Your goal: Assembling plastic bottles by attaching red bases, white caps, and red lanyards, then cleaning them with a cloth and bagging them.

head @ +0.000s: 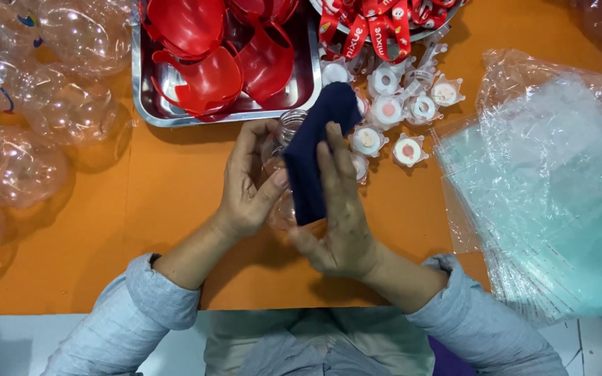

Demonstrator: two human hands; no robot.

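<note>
Between both hands, a dark cloth [318,150] mostly hides, seemingly, a clear bottle [283,139].

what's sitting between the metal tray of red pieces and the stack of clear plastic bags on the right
In the head view, a cluster of small white caps lies on the orange table between the metal tray and the plastic bags.

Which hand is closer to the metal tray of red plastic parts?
Left. The left hand sits just below the metal tray, fingers nearly reaching its front rim; the right hand is lower and further right, pressing a dark blue cloth.
</note>
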